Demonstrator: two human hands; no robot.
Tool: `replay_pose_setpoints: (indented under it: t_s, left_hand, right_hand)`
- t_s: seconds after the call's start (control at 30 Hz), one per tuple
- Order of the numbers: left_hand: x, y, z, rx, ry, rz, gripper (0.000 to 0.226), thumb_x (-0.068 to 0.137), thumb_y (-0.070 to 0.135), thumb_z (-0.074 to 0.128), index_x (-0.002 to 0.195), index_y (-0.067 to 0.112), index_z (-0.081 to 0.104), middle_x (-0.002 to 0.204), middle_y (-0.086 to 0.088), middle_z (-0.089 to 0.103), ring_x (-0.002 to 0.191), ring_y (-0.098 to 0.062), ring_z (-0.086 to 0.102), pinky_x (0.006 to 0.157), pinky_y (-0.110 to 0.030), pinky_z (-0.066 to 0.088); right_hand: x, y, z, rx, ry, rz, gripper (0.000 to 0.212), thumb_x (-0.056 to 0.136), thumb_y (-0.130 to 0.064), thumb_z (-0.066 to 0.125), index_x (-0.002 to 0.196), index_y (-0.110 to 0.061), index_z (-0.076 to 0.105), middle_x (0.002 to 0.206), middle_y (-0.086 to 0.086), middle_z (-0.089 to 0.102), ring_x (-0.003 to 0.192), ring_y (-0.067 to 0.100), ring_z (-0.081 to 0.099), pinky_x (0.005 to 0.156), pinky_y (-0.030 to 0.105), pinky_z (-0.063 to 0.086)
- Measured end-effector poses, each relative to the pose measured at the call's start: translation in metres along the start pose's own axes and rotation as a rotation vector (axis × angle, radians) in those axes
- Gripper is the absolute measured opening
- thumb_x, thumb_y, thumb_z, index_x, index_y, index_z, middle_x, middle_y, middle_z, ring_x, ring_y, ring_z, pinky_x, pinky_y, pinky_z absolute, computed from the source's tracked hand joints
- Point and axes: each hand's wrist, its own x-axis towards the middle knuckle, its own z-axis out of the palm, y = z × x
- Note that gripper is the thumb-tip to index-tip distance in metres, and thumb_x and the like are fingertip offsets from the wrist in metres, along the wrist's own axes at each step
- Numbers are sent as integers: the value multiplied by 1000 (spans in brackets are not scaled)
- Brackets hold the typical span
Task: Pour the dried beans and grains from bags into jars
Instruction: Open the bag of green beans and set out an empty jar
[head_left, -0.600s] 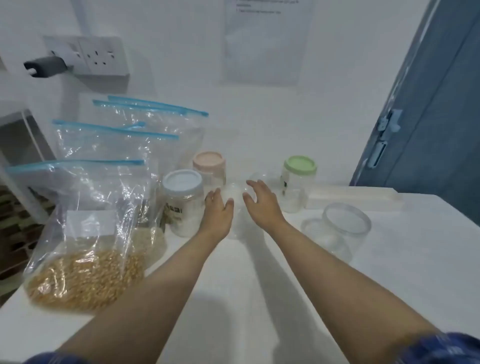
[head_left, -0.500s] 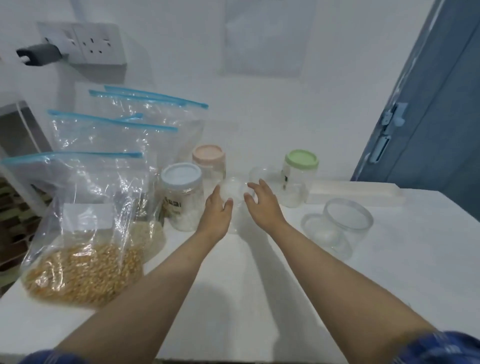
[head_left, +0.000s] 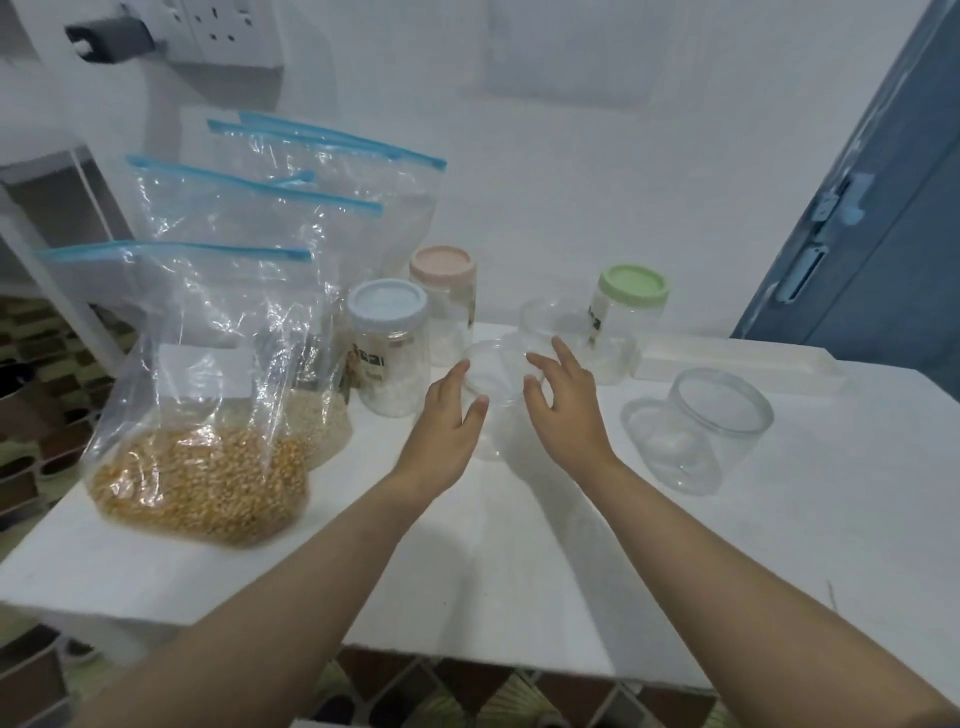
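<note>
Two bare hands are reaching toward a clear lidless jar (head_left: 493, 384) standing on the white table (head_left: 519, 571) at the centre of the frame. The left hand (head_left: 447, 431) is sitting on the jar's left side and the right hand (head_left: 566, 410) on its right, both with fingers straight and spread; they are lying very close to the jar's wall, though whether they are touching it cannot be told, and neither is curling round anything. At the left of the frame a zip bag of yellow corn kernels (head_left: 197, 415) is standing on the table, with a second zip bag holding pale grains (head_left: 311, 405) just behind it and more blue-topped zip bags (head_left: 332, 197) leaning further back toward the upper left. Between the bags and the hands a blue-lidded jar (head_left: 387, 348) is standing, with a pink-lidded jar (head_left: 444, 301) behind it. Right of centre a green-lidded jar (head_left: 623, 322) is standing near the wall, and another clear lidless jar (head_left: 545, 322) is sitting just left of it. At the right a wide clear container (head_left: 701, 426) is lying on its side, mouth up and to the right, and a white tray (head_left: 737, 364) is lying behind it. A wall socket (head_left: 228, 31) is showing at the upper left, a blue door (head_left: 883, 234) at the right edge.
</note>
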Motion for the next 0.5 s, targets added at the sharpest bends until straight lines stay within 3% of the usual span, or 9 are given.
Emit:
replay_pose_setpoints:
  t_s: [0.17,0.23,0.37,0.5]
  left_hand:
    - [-44,-2,-3,-93,30,51,44,102,41,44,144,40,32,139,26,33,136,-6,35,117,-40,30]
    - [-58,-6,-4,-154,16,74,43,97,50,47,138,45,34,137,37,29,138,-1,31,118,-41,29]
    - [-79,-16,-7,-231,-38,92,47,88,54,61,128,54,35,153,23,26,144,-1,25,120,-42,27]
    - [-89,-17,-11,-244,-91,102,59,77,55,72,121,54,33,143,29,36,139,-3,37,112,-41,38]
  right_hand:
    - [-39,3,2,135,39,-8,36,104,-33,44,139,-29,52,152,-9,40,142,12,30,115,43,32]
    - [-54,1,2,157,42,-11,35,104,-34,44,138,-31,52,150,-10,43,140,11,34,114,44,33]
    - [-79,-3,2,251,21,-8,33,103,-36,45,135,-35,53,148,-20,41,140,0,33,117,40,31]
    - [-96,-4,2,332,-4,-6,34,102,-38,47,134,-30,53,151,-18,41,139,-4,35,117,38,33]
